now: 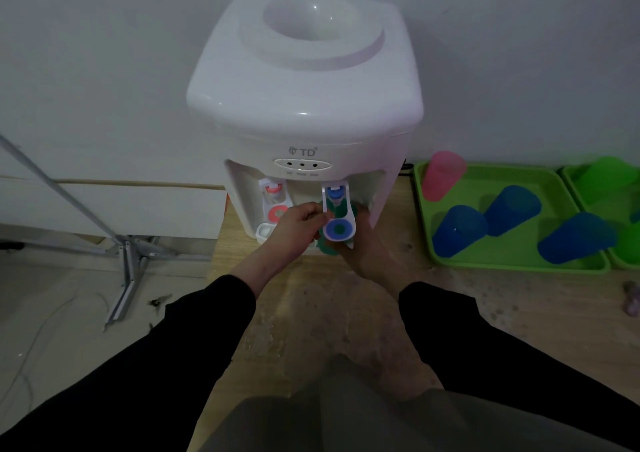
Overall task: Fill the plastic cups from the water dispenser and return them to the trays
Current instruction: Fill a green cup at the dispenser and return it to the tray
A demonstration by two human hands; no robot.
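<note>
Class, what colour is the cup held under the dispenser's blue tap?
The cup is green; the head view shows it.

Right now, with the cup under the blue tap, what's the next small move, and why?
Probably press the blue lever with the left hand: its fingers are already at the lever's edge, and the right hand holds the green cup under that tap.

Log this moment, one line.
step: fill | left hand: on blue tap lever | right hand: holds green cup under tap | tray: cups waiting
</note>
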